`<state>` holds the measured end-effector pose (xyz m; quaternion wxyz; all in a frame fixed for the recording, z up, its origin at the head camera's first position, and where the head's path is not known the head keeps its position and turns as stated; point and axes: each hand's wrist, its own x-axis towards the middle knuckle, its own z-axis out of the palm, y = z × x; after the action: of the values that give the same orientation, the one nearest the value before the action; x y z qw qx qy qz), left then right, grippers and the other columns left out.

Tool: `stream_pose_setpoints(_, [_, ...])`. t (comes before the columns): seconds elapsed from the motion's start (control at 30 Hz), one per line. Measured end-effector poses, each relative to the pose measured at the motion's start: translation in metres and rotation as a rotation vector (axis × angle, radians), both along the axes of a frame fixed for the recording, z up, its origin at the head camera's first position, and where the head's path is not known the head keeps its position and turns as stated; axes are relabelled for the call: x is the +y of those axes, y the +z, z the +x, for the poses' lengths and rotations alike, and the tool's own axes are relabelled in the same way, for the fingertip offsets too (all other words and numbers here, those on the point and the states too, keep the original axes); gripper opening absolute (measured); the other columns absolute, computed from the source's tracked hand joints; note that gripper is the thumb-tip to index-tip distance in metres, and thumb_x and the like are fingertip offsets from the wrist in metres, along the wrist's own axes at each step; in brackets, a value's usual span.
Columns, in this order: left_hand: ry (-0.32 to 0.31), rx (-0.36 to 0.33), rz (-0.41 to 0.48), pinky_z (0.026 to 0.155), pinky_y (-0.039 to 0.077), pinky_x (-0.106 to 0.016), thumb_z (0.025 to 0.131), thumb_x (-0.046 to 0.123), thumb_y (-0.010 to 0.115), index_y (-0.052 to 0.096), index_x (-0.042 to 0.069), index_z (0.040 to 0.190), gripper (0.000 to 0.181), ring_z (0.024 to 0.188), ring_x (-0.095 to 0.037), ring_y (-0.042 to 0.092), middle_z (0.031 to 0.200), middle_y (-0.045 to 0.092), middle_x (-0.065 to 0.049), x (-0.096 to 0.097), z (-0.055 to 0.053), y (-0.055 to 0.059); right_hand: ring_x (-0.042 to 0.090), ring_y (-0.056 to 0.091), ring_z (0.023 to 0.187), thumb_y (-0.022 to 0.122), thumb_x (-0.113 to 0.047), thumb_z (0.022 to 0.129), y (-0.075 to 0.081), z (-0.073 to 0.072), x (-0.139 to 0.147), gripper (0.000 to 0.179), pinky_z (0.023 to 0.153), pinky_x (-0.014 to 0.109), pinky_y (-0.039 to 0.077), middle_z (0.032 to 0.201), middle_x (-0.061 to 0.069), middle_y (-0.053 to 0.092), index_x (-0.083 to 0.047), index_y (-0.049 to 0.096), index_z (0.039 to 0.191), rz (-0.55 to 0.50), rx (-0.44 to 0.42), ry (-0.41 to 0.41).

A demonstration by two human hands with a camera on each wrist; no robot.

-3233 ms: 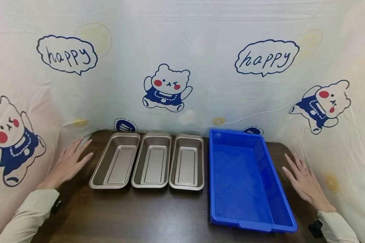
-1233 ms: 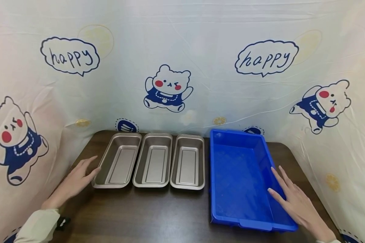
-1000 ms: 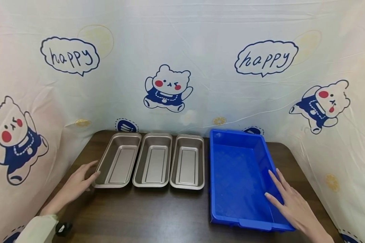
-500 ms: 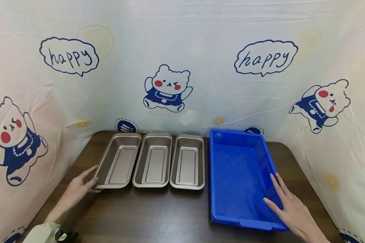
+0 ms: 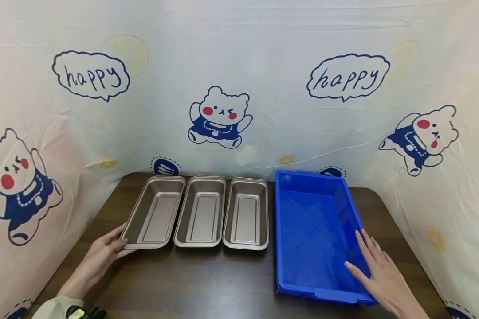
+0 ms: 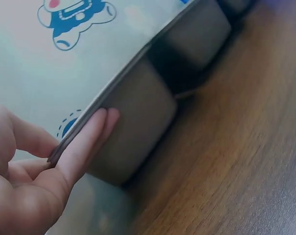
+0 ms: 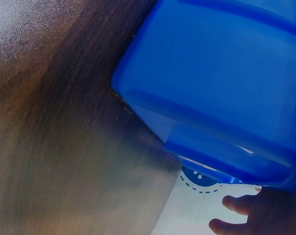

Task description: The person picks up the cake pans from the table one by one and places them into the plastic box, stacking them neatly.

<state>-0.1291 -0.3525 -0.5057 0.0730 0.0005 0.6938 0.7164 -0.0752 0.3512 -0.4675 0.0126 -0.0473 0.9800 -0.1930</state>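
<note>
My left hand [image 5: 97, 259] pinches the left loaf pan [image 5: 157, 217] by its near corner, and my right hand [image 5: 385, 277] lies over the blue plastic tray [image 5: 315, 239].
The pan stands at the left end of a row on the dark wood-grain table [image 5: 207, 283], with the middle loaf pan [image 5: 204, 217] just beside it and the right loaf pan [image 5: 246, 217] next along, near the tray; my left thumb sits over its rim, fingers underneath against the outer wall. My right fingers are fairly straight, spread at the tray's right rim, thumb apart from them over the inside; how firmly they press, I cannot tell. A pale sleeve [image 5: 53, 308] covers my left forearm, and behind everything hangs a pale cloth [image 5: 279, 66] printed with bears and "happy" speech bubbles.
</note>
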Motion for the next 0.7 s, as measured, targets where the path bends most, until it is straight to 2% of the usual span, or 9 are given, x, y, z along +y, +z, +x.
stream_pose_setpoints(0.03, [-0.007,0.014,0.037,0.088,0.062,-0.029,0.107,-0.009,0.043,-0.001,-0.018,0.159,0.069,0.111,0.002,0.065,0.146,0.053,-0.008,-0.001,0.000,-0.002,0.059,0.007,0.154,0.054,-0.054,0.105,0.000,0.000,0.000,0.095,0.120,0.078,0.006,0.174,0.027,0.005,-0.013,-0.001,0.171,0.003,0.001,-0.001])
stream_pose_setpoints(0.1, [-0.020,0.041,0.112,0.088,0.062,-0.030,0.106,-0.012,0.043,0.008,-0.015,0.162,0.066,0.112,-0.003,0.067,0.133,0.060,0.013,-0.004,0.000,-0.005,0.060,0.008,0.153,0.054,-0.054,0.105,0.000,0.001,0.000,0.095,0.121,0.077,0.006,0.174,0.027,0.004,-0.013,-0.001,0.171,0.007,0.003,-0.001])
stream_pose_setpoints(0.13, [-0.030,0.049,0.149,0.088,0.062,-0.030,0.105,-0.013,0.042,0.019,-0.008,0.163,0.062,0.112,-0.005,0.068,0.129,0.062,0.019,-0.005,0.000,-0.006,0.060,0.009,0.153,0.054,-0.054,0.105,0.000,0.001,0.000,0.095,0.121,0.077,0.007,0.174,0.026,0.003,-0.014,-0.001,0.171,0.009,0.004,0.000])
stream_pose_setpoints(0.17, [-0.037,0.054,0.191,0.087,0.062,-0.030,0.105,-0.014,0.041,0.031,0.000,0.162,0.060,0.112,-0.006,0.069,0.127,0.065,0.019,-0.006,0.000,-0.007,0.060,0.009,0.153,0.054,-0.054,0.105,0.000,0.001,0.000,0.095,0.121,0.077,0.007,0.174,0.026,0.002,-0.014,-0.001,0.171,0.011,0.005,0.000])
stream_pose_setpoints(0.23, [-0.050,0.067,0.261,0.088,0.063,-0.030,0.104,-0.016,0.039,0.052,0.016,0.150,0.058,0.112,-0.009,0.069,0.127,0.068,0.016,-0.007,0.000,-0.007,0.059,0.007,0.154,0.054,-0.055,0.104,0.000,0.001,0.001,0.095,0.121,0.077,0.007,0.175,0.026,0.002,-0.014,-0.001,0.171,0.022,0.011,0.000])
stream_pose_setpoints(0.33, [-0.065,0.080,0.334,0.088,0.063,-0.030,0.104,-0.018,0.036,0.069,0.030,0.128,0.063,0.112,-0.011,0.070,0.127,0.069,0.013,-0.007,0.001,-0.005,0.057,0.003,0.155,0.055,-0.054,0.104,0.000,0.001,0.001,0.095,0.121,0.077,0.003,0.174,0.027,0.004,-0.013,0.000,0.171,0.035,0.026,0.006])
stream_pose_setpoints(0.47, [-0.068,0.095,0.374,0.087,0.063,-0.030,0.103,-0.020,0.033,0.072,0.029,0.126,0.067,0.111,-0.011,0.071,0.126,0.071,0.012,-0.008,0.002,0.000,0.056,-0.001,0.156,0.056,-0.053,0.104,-0.002,0.000,0.002,0.096,0.121,0.076,-0.002,0.173,0.029,0.008,-0.011,0.002,0.171,0.045,0.044,0.011])
stream_pose_setpoints(0.7, [-0.070,0.119,0.423,0.086,0.063,-0.030,0.102,-0.022,0.029,0.073,0.026,0.128,0.069,0.110,-0.013,0.072,0.126,0.071,0.009,-0.005,0.005,0.011,0.058,0.001,0.155,0.057,-0.052,0.104,-0.002,-0.001,0.001,0.096,0.120,0.076,-0.006,0.171,0.031,0.011,-0.010,0.003,0.171,0.039,0.047,0.012])
